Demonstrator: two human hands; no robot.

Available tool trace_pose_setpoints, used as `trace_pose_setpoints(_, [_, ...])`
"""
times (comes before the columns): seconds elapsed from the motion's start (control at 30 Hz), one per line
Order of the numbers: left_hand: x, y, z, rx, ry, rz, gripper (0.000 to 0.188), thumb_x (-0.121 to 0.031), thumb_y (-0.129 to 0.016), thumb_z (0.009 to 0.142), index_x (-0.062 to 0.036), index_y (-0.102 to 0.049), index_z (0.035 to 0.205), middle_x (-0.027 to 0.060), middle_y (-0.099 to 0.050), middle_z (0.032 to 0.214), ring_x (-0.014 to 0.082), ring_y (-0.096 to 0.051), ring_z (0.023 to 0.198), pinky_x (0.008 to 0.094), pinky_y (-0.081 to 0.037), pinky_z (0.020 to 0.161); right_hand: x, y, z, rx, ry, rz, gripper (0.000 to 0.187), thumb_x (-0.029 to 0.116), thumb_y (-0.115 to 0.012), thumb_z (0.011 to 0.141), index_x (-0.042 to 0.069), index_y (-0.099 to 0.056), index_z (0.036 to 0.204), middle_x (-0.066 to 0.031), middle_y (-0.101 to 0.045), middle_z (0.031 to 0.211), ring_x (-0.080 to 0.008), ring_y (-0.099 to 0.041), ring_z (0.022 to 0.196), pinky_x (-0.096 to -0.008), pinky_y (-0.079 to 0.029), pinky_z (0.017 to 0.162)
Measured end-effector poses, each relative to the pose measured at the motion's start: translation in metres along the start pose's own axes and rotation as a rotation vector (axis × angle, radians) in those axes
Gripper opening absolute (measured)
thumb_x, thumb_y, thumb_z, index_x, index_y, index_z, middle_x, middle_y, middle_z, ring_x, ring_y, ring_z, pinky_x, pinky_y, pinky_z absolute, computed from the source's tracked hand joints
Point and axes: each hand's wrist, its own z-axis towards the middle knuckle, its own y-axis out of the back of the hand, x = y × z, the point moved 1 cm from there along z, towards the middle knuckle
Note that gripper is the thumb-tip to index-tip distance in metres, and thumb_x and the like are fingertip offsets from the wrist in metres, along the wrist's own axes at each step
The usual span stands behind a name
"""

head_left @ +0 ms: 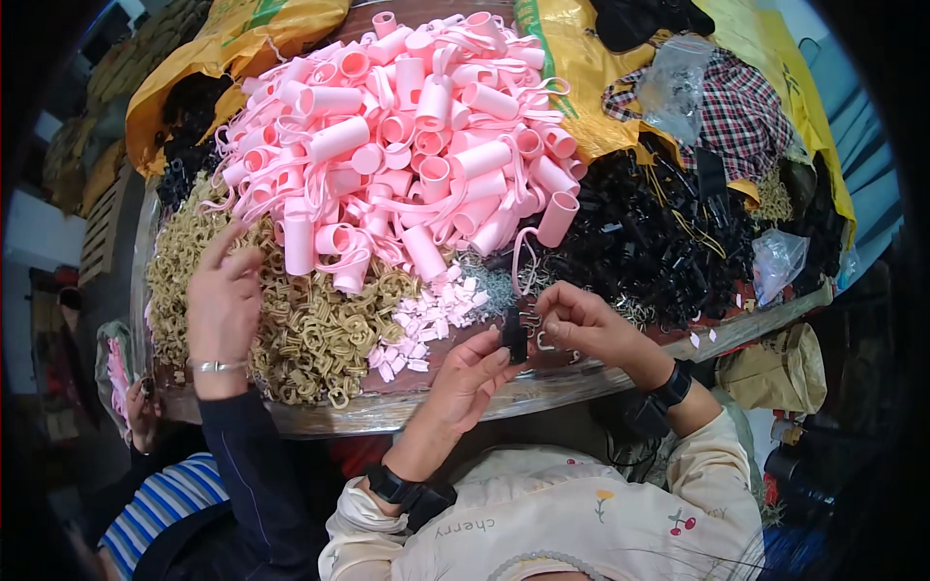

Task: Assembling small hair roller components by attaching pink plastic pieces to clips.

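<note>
My left hand [463, 380] is closed on a small black plastic piece [514, 335], held upright between thumb and fingers near the table's front edge. Just to its right, my right hand [591, 327] has its fingers pinched together. What lies between those fingertips is too small to make out. Close under them shows a small bent metal piece [545, 341], and I cannot tell whether they touch it. Small pale pink pieces [426, 324] lie beyond my left hand, beside a little heap of grey metal bits [487, 289].
A big heap of pink cylinders with straps [407, 126] covers the table's middle. Khaki rings [320, 320] are piled left, black plastic parts [639, 232] right. A co-worker's hand [225, 310] reaches over the khaki pile. Yellow sacks [581, 77] stand at the back.
</note>
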Motion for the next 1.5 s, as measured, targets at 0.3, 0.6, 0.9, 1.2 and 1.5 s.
trace_pose_setpoints(0.3, [-0.005,0.006,-0.007,0.072,-0.02,-0.119,0.031,-0.009,-0.055,0.082,0.0028,-0.048,0.11,0.0099,-0.056,0.104,0.0169,-0.055,0.095,0.0302,-0.045,0.085,0.002,-0.029,-0.006,-0.08,0.171,-0.295,0.009,0.009,-0.05,0.086,0.0,-0.047,0.087,0.0025,-0.048,0.07,-0.0036,-0.045,0.064,-0.0189,-0.04,0.057])
trace_pose_setpoints(0.6, [-0.004,0.011,-0.017,0.027,0.075,-0.205,0.033,-0.01,-0.056,0.081,0.0032,-0.048,0.11,0.0107,-0.058,0.1,0.019,-0.059,0.087,0.0265,-0.049,0.078,0.001,-0.04,-0.006,-0.126,0.203,-0.317,0.011,0.01,-0.053,0.084,0.0,-0.051,0.084,0.0011,-0.05,0.068,-0.004,-0.046,0.061,-0.0216,-0.039,0.052])
trace_pose_setpoints(0.9, [-0.007,0.014,-0.036,-0.04,0.013,-0.122,0.031,-0.012,-0.055,0.082,0.0018,-0.048,0.11,0.0105,-0.059,0.098,0.0203,-0.06,0.086,0.0271,-0.05,0.076,0.007,-0.063,0.002,-0.05,0.242,-0.339,0.011,0.01,-0.055,0.082,0.0,-0.05,0.083,-0.002,-0.05,0.069,-0.0072,-0.045,0.056,-0.0235,-0.037,0.048])
trace_pose_setpoints(1.2, [-0.01,0.016,-0.052,-0.078,-0.028,-0.121,0.026,-0.01,-0.052,0.084,0.003,-0.05,0.107,0.0113,-0.06,0.094,0.0202,-0.061,0.083,0.0262,-0.052,0.074,0.012,-0.087,0.004,-0.158,0.653,-0.839,0.011,0.001,-0.059,0.072,0.002,-0.05,0.077,-0.0086,-0.045,0.064,-0.0231,-0.048,0.053,-0.0289,-0.036,0.046])
trace_pose_setpoints(1.5, [-0.016,0.017,-0.059,-0.09,-0.034,-0.048,0.026,-0.007,-0.051,0.084,0.0036,-0.051,0.108,0.0094,-0.058,0.099,0.0167,-0.06,0.085,0.0243,-0.051,0.075,0.015,-0.091,0.005,-0.126,0.869,-1.174,0.014,0.006,-0.06,0.065,0.006,-0.048,0.073,-0.0055,-0.041,0.063,-0.0199,-0.047,0.053,-0.0309,-0.037,0.048])
